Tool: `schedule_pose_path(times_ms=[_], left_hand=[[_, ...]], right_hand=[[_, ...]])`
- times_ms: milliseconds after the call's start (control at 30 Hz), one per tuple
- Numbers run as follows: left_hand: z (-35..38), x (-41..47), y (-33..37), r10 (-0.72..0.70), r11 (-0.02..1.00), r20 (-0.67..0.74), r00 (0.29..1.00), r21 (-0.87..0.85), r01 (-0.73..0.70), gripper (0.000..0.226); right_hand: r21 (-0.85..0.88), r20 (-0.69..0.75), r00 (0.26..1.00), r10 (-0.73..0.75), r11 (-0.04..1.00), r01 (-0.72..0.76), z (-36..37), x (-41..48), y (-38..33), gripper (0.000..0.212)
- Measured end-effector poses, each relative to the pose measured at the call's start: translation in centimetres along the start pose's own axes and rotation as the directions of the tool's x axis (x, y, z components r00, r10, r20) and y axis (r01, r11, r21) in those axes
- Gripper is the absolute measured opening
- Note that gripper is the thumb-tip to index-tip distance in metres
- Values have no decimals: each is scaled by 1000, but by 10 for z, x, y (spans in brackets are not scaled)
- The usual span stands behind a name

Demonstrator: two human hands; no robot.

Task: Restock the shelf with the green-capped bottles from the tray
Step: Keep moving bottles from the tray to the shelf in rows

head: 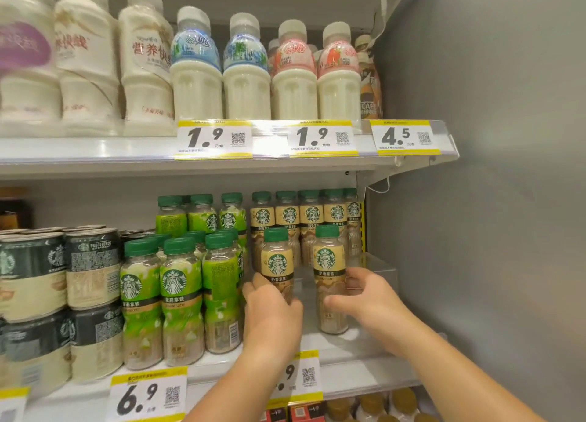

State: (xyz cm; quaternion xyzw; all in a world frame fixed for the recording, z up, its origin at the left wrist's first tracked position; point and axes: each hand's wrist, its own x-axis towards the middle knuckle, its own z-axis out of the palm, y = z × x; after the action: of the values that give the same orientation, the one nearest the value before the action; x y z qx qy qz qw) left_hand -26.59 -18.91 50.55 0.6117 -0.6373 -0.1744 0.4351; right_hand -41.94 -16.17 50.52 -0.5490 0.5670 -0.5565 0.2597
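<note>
On the lower shelf [342, 345] two green-capped coffee bottles with beige labels stand near the front. My left hand [272, 313] wraps around the left bottle [277, 263]. My right hand [367, 298] grips the right bottle [328, 263], thumb in front, fingers behind. Behind them a row of the same beige-label bottles [304, 213] fills the back. The tray is out of view.
Green-label bottles with green caps [180, 294] stand left of my hands, and stacked dark cans [60, 294] further left. The upper shelf carries white milk bottles [247, 72]. A grey side wall [475, 199] closes the right. Yellow price tags [149, 393] line the shelf edges.
</note>
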Motion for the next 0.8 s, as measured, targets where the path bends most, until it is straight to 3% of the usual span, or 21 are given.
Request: schedule_pose_path(times_ms=[100, 267, 533, 633, 700, 733, 800], left_hand=[[-5, -4, -2, -29, 991, 73, 997, 131, 19, 72], [-13, -1, -5, -14, 938, 135, 991, 345, -33, 30], [-8, 6, -6, 59, 914, 35, 998, 400, -68, 31], [-5, 10, -6, 58, 899, 87, 994, 429, -90, 27], [-6, 13, -7, 94, 866, 133, 987, 477, -147, 1], [-5, 15, -9, 105, 818, 159, 982, 547, -176, 14], [-6, 15, -8, 111, 782, 185, 977, 590, -200, 12]], right_hand=[[-151, 25, 1000, 16, 988, -12, -7, -6, 0, 35], [-269, 54, 998, 27, 963, -12, 4, 5, -1, 34], [-267, 92, 996, 12, 964, 13, 36, 30, 5, 34], [-273, 88, 996, -7, 962, 31, 46, 37, 6, 40], [-271, 52, 999, -17, 962, 30, 52, 40, 7, 49], [-274, 39, 999, -20, 961, 30, 54, 41, 8, 51], [-289, 30, 999, -21, 957, 28, 55, 45, 12, 50]])
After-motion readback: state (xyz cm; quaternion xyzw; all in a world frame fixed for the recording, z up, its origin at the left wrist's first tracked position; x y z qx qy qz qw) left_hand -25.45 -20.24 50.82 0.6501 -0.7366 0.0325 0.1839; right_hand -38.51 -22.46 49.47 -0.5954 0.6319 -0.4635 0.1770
